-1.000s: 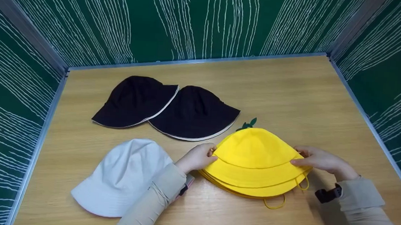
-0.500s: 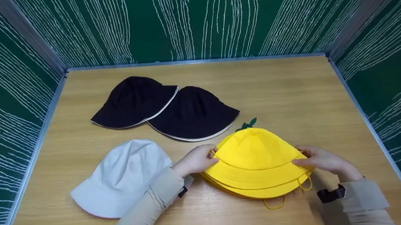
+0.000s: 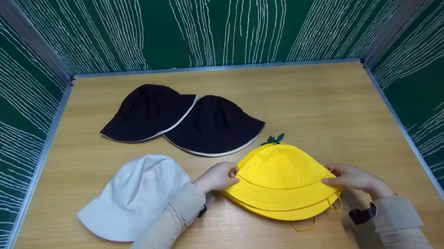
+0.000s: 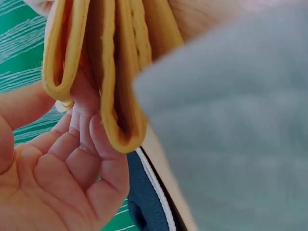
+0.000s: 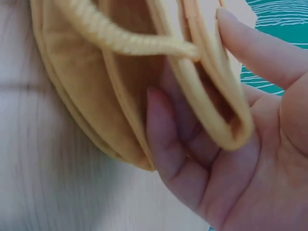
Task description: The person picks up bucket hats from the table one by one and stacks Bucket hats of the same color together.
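A yellow bucket hat (image 3: 285,166) lies folded flat on top of another yellow hat (image 3: 278,215), whose brim shows beneath it. My left hand (image 3: 218,176) pinches the top hat's left brim corner between thumb and fingers. At the opposite corner my right hand (image 3: 359,179) grips the brim the same way. Both wrist views show the thumb on one side of the folded brim (image 5: 219,108) and fingers on the other. In the left wrist view, a second folded brim (image 4: 122,130) hangs beside the fingers. Green fabric leaves (image 3: 273,139) stick up behind the crown.
Two overlapping black hats (image 3: 144,115) with white edging lie farther back on the wooden table (image 3: 325,100). A white hat (image 3: 138,200) lies at the left, partly behind my left sleeve. A yellow cord loop (image 3: 304,227) protrudes below the stack. Green walls (image 3: 221,23) enclose the table.
The top yellow hat and both hands have shifted slightly, first to the right, then back left and a little nearer to me. The black and white hats have stayed put.
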The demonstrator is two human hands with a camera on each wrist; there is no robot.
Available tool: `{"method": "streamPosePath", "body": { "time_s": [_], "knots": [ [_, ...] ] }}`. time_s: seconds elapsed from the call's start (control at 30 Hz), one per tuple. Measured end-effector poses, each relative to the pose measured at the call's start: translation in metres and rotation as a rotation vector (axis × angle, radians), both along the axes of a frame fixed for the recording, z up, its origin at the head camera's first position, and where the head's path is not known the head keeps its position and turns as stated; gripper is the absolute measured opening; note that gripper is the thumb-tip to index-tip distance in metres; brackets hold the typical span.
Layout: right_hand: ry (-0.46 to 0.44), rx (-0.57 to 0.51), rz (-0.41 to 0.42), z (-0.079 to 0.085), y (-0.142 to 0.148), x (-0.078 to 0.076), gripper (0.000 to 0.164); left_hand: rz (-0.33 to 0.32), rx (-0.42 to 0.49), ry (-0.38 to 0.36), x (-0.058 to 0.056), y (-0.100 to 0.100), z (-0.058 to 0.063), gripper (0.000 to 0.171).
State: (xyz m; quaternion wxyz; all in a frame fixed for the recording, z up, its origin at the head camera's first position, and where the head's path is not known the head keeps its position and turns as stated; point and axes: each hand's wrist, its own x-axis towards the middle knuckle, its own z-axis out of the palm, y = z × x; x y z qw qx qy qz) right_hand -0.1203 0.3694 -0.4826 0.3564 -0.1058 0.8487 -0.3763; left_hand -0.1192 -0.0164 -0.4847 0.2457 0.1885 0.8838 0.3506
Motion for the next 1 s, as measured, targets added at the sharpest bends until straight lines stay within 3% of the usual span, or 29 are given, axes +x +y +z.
{"method": "streamPosePath", "body": {
  "time_s": [0.3, 0.7, 1.0],
  "knots": [
    [0.012, 0.12, -0.032, 0.002, -0.01, -0.004, 0.037, 0.008, -0.018, -0.005, -0.002, 0.0, -0.003, 0.012],
    [0.192, 0.473, -0.07, 0.012, -0.026, 0.0, 0.058, 0.041, -0.035, 0.059, 0.002, 0.0, -0.003, 0.012],
    [0.27, 0.493, -0.031, 0.02, -0.031, 0.006, 0.04, 0.053, -0.024, 0.093, 0.005, -0.002, 0.005, 0.013]
  ]
}}
